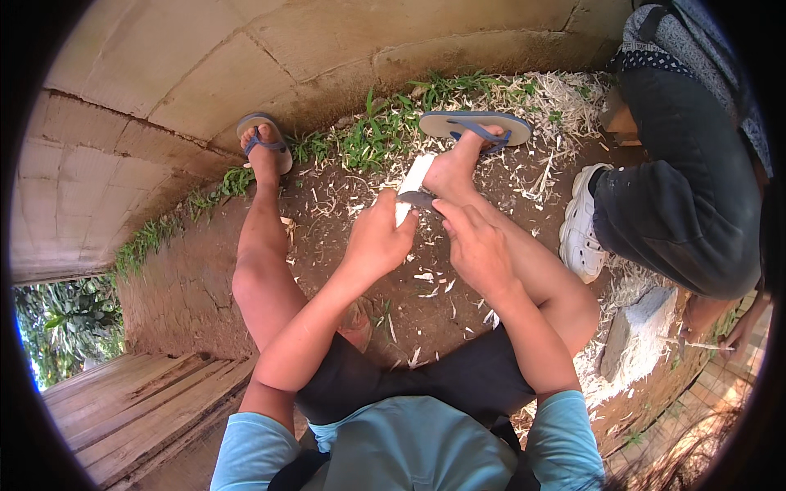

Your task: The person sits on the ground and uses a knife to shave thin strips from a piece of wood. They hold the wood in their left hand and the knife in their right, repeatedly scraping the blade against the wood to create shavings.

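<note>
— Between your knees, what have your hands got?

— Your left hand (378,239) is curled shut around the lower end of a pale, flat strip of wood (412,182); the strip is smooth and whitish, slants up and away from your fist, and its top end lies against your right foot (454,170). Your right hand (475,245) is closed with the fingers folded over a dark blade (417,199) that lies across the strip just above your left fist; its handle is hidden under the fingers, so you cannot tell its shape.

— And around them?

— Bare brown soil (344,204), crumbly and strewn with thin pale shavings (430,282); the shavings thicken to a loose heap towards the right, by a flat grey stone (634,331). Your left foot (264,151) sits in a blue sandal; the other blue sandal (475,124) lies loose beside your right foot, sole up towards the wall.

— Room to move?

— Open ground lies just below your hands, between your legs; ahead, a tuft of grass (372,135) edges a curved wall of large stone blocks (246,57); another person's dark trouser leg (688,196) and white shoe (580,225) are near on your right, cut off by the rim; weathered planks (139,409) lie at lower left.
</note>
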The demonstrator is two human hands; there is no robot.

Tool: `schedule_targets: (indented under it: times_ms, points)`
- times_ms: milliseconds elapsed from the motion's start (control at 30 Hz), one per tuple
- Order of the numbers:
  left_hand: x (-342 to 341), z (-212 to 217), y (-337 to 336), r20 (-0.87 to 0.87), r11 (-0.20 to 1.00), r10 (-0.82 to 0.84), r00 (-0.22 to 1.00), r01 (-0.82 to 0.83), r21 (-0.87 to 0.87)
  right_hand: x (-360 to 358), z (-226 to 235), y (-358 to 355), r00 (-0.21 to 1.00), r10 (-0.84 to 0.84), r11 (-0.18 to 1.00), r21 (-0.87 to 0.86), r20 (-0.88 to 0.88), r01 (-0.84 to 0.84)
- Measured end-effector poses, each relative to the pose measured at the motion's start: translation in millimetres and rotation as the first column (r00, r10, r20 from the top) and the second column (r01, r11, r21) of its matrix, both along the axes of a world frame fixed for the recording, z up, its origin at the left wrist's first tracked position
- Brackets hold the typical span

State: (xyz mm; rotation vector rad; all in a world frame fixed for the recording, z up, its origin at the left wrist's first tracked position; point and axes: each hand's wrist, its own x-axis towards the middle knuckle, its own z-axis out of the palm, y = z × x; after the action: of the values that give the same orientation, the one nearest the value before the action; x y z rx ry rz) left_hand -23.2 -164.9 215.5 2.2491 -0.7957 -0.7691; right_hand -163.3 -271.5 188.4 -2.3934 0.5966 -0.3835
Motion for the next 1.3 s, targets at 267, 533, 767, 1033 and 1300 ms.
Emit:
schedule_targets:
  times_ms: [267, 533, 767, 1033, 1300]
  points:
    - [2, -15, -3, 0.013, 0.988, -0.034, 0.999, 0.035, -0.152, 1, 9, -9, 1.0, -0.005, 0.997, -0.074, -0.029, 0.003]
    - [2, -23, -12, -0.248, 0.975, 0.033, 0.968, -0.085, -0.204, -9, 1, -6, 0.997, -0.074, 0.997, -0.008, 0.031, 0.075]
    - [1, -26, -13, -0.251, 0.975, 0.036, 0.967, -0.089, -0.204, -9, 13, -2, 0.993, -0.1, 0.989, 0.112, 0.07, 0.092]
    - [-1, -24, -15, -0.231, 0.974, -0.002, 0.973, -0.051, -0.223, -12, 12, -2, 0.996, -0.047, 0.993, 0.113, 0.079, 0.038]
    - [2, -30, -12, -0.352, 0.966, -0.028, 0.936, -0.065, -0.251, -11, 10, -4, 0.994, -0.059, 0.991, 0.126, 0.092, 0.047]
